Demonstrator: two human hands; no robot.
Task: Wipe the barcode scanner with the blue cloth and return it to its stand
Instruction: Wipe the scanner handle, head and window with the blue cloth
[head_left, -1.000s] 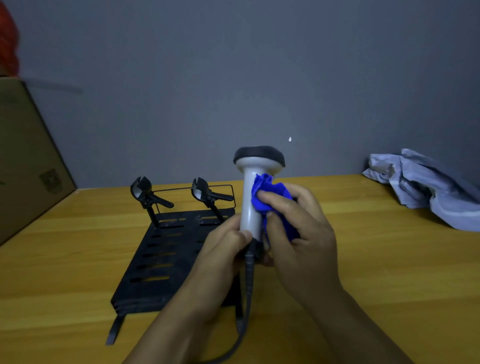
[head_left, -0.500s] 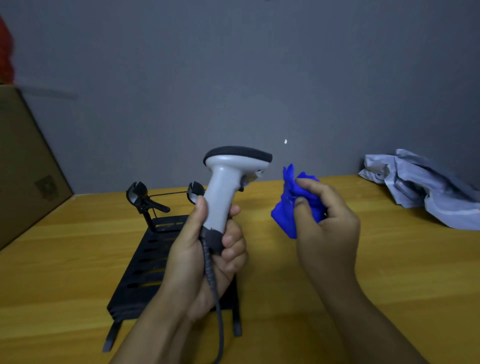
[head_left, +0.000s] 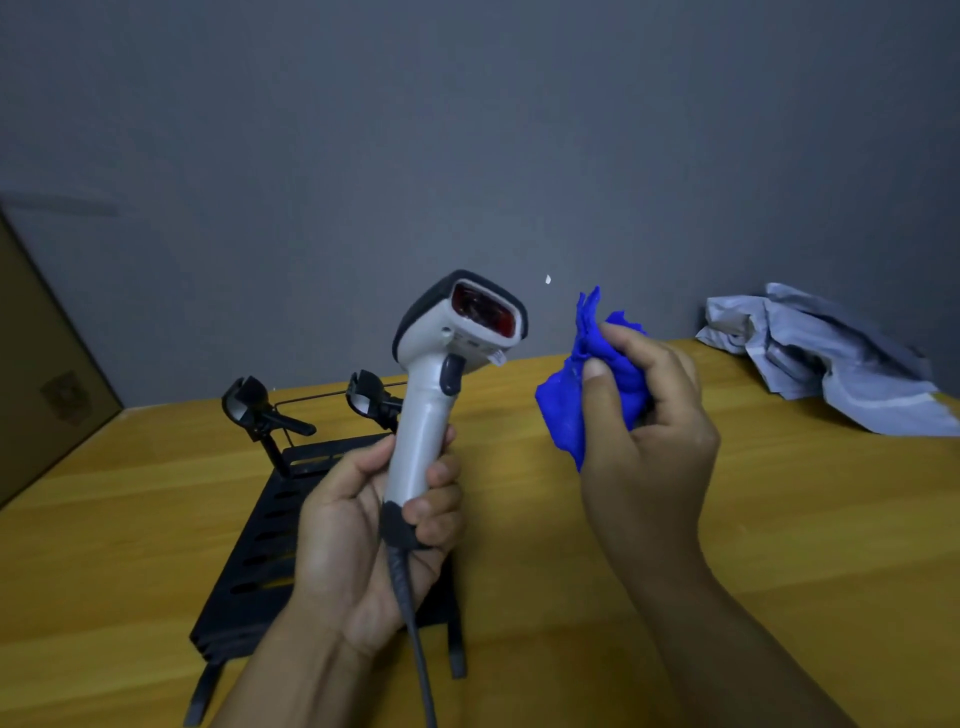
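My left hand (head_left: 358, 540) grips the handle of the white barcode scanner (head_left: 441, 374), held upright above the table. The scanner's black-rimmed head points its red window toward me and to the right. Its dark cable (head_left: 413, 629) hangs down past my wrist. My right hand (head_left: 649, 431) holds the bunched blue cloth (head_left: 582, 384) a short way to the right of the scanner, apart from it. The black slotted stand (head_left: 260, 535) with two clip arms sits on the table behind and below my left hand, partly hidden by it.
A wooden table (head_left: 779, 519) runs up to a grey wall. A crumpled grey-white garment (head_left: 836, 358) lies at the back right. A brown cardboard box (head_left: 41, 374) stands at the left edge.
The cloth was rubbing the scanner's neck; my right hand has since pulled it away to the right. My left hand has turned the scanner so its window faces me.
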